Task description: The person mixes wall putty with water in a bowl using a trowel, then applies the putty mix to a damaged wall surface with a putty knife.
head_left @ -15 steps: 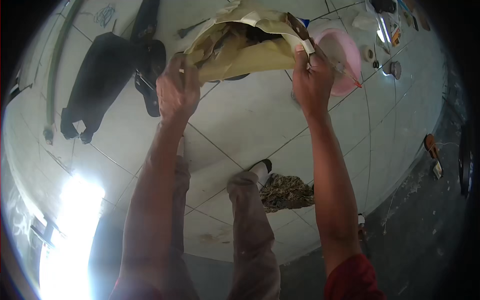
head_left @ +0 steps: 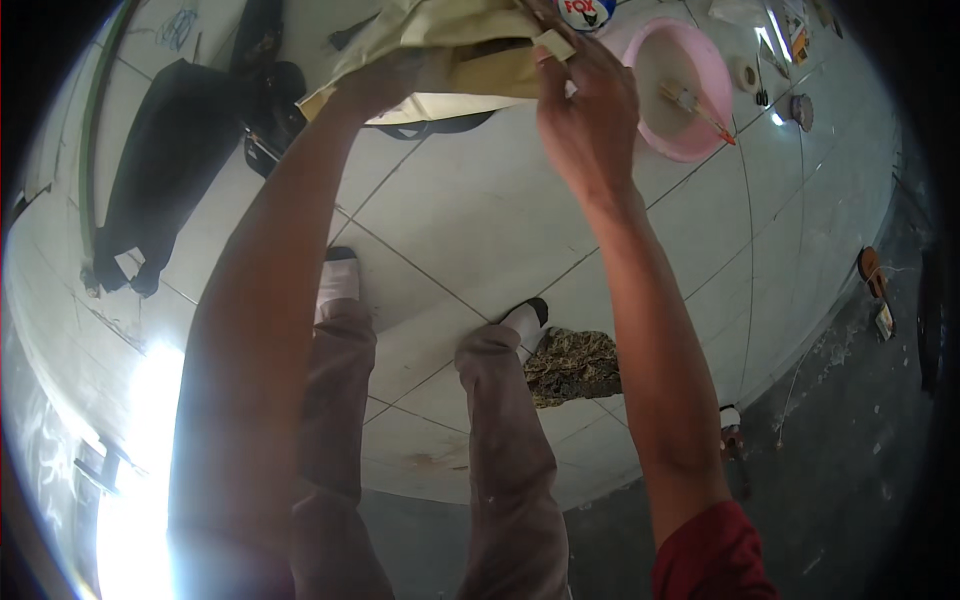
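My right hand (head_left: 590,105) is closed on the edge of a beige, bag-like piece (head_left: 440,30) with an open mouth, its thumb pressing near a pale tab. My left hand (head_left: 385,82) reaches into that mouth; its fingers are hidden inside. The piece hangs above the floor at the top of the view, with its far side cut off. A blue can (head_left: 587,12) stands just beyond my right hand. Right of it sits a pink basin (head_left: 722,88), with a brush (head_left: 705,112) with a red tip lying across its rim.
Black shaped pieces (head_left: 170,160) and a long green pole (head_left: 100,140) lie on the tiles at left. Farther right are a tape roll (head_left: 745,75) and a small round container (head_left: 802,112). A brown textured mat (head_left: 572,370) lies by my right foot. A sandal (head_left: 870,270) is at far right.
My left hand has gone from gripping the piece's near edge to reaching inside its mouth. The piece and my right hand have shifted up and left in the view.
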### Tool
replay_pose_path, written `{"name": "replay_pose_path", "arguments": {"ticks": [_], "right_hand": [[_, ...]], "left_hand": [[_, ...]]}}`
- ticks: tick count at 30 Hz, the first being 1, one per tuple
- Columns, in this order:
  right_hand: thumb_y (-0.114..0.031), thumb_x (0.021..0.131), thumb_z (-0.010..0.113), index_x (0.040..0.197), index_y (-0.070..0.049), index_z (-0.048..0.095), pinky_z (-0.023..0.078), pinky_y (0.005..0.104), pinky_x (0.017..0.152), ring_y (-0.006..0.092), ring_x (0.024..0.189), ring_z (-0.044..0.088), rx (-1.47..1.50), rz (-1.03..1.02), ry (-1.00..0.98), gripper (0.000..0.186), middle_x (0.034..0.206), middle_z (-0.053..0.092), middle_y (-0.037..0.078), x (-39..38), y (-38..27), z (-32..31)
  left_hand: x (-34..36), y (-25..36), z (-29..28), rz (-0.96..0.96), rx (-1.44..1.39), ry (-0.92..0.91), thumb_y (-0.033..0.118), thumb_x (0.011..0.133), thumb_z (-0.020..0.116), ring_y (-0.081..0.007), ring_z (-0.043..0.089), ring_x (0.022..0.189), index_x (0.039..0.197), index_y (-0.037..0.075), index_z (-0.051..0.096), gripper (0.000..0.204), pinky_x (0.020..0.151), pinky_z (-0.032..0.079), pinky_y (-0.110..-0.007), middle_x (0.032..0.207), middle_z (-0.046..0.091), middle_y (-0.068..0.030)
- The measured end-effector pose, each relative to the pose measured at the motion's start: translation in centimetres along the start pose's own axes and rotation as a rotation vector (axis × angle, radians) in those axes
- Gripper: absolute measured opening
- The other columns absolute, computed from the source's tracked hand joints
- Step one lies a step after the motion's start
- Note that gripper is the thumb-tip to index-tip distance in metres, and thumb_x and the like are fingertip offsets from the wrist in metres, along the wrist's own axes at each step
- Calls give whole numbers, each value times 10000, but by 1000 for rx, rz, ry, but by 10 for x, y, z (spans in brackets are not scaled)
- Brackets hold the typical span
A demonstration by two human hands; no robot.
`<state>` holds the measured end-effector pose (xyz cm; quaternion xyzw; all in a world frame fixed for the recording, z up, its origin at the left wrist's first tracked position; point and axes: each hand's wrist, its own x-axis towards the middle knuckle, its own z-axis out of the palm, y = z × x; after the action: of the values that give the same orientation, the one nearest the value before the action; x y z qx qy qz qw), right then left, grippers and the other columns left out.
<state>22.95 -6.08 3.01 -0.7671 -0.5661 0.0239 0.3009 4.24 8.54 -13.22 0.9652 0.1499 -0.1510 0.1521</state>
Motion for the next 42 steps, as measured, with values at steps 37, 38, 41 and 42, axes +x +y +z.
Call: {"name": "replay_pose_path", "arguments": {"ticks": [37,38,41,42], "right_hand": [[-135,898,550,1356,147,396,266,431,1134,400,1382,304,2,1488,-354,560,1484,311,290,-426,13,-314],[-136,900,555,1342,146,417,287,435,1122,405,1367,328,-34,1495,-358,543,1473,332,291,-445,19,-339],[-132,903,560,1266,112,532,394,436,1043,401,1251,478,10,1518,-354,437,1366,473,285,-452,41,-379],[-132,903,560,1266,112,532,394,436,1043,401,1251,478,16,1512,-334,437,1366,473,285,-450,51,-392]], "left_hand": [[-190,158,-159,-1151,-950,-191,186,853,704,-109,429,370,774,102,497,237,338,365,-281,532,447,26],[-187,191,-169,-1164,-947,-123,202,868,693,-108,440,370,808,95,488,238,333,364,-276,527,437,26],[-194,238,-205,-1125,-1089,137,185,887,665,-103,473,408,963,76,487,222,338,363,-258,589,462,15],[-189,253,-215,-1130,-1171,224,163,881,661,-103,479,422,994,71,485,229,341,362,-255,618,476,7]]}}
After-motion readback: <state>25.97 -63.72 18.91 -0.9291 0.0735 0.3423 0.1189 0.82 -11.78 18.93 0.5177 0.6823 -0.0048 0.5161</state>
